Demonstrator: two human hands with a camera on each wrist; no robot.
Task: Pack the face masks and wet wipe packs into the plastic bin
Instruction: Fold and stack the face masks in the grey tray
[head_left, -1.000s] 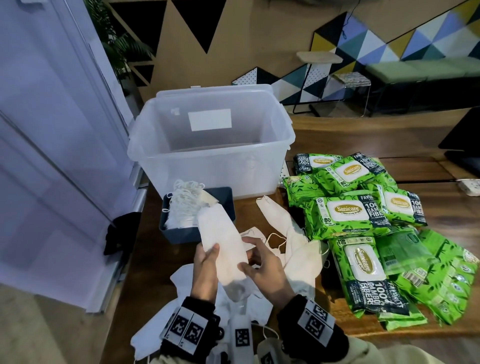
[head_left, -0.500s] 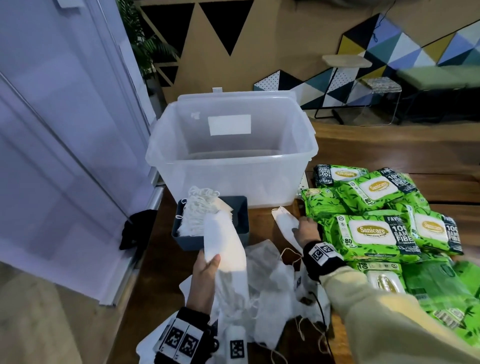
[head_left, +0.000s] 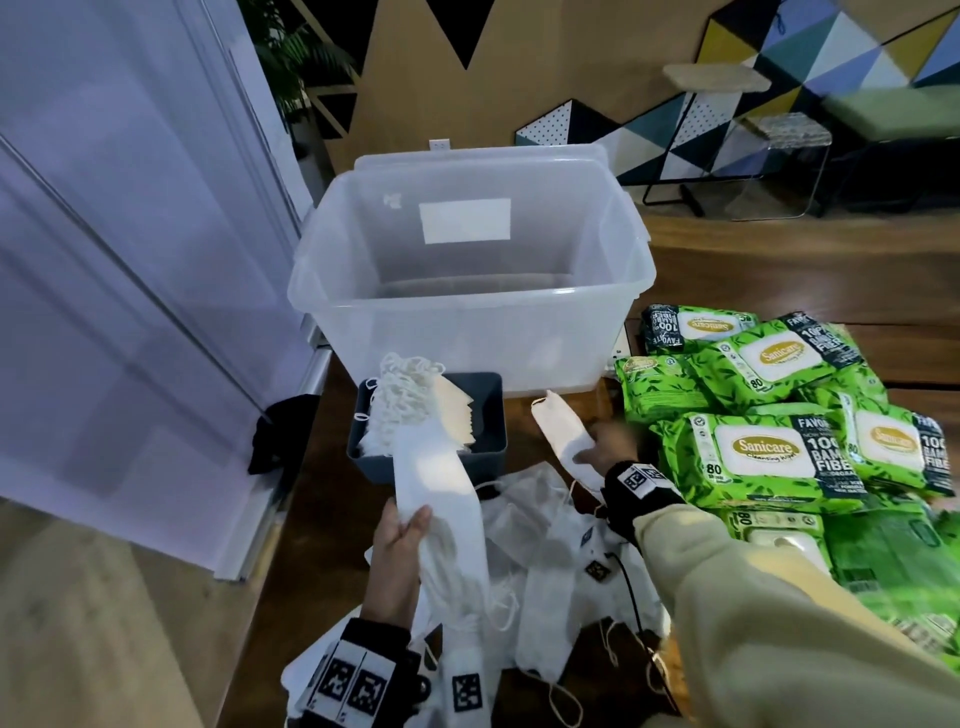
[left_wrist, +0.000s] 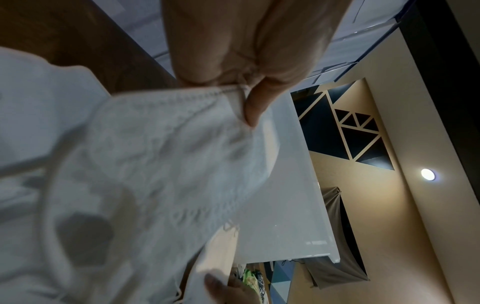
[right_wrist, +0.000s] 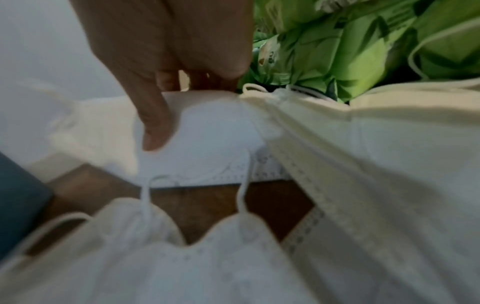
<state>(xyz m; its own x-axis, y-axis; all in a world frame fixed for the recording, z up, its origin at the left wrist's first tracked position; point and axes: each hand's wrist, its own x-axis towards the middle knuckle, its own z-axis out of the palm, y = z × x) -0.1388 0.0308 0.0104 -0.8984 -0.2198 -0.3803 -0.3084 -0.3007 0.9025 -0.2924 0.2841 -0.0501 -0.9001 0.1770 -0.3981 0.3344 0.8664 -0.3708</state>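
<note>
Mask-gathering step: left hand (head_left: 400, 551) holds a stack of white face masks (head_left: 441, 499) upright, thumb pinching them against curled fingers, while the right hand (head_left: 605, 449) reaches ahead and closes thumb and fingers on another loose mask (head_left: 563, 434) lying on the table (head_left: 322, 499) just left of the green wet wipe packs (head_left: 753, 447). Plastic bin (head_left: 467, 291) sits beyond both hands and looks empty; small blue tray of masks (head_left: 488, 415) just past the left hand. Likely next: lift that mask, add it to the left-hand stack, watch tangled ear loops, then carry the stack forward into the bin.
</note>
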